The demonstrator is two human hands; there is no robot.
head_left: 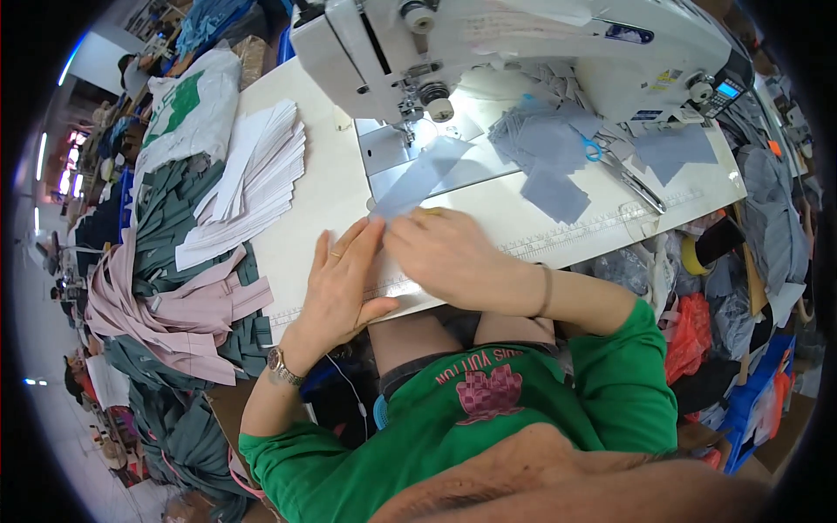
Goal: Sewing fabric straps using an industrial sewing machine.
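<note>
Right grip (pixel 446 254) curled, hold unclear, left grip (pixel 343 283) flattened; long blue-grey fabric strip (pixel 421 179) slants away rightward from both.

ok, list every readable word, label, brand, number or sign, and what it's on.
Wording not copied out here; where it stands:
Shirt: pink capitals above a motif, legible.
Table ruler: scale marks; numbers too small.
Machine: dark labels and stickers, too small.
Screen: lit blue, too small.
Bag: green print, creased, unreadable.
Watch: dial too small.
</note>
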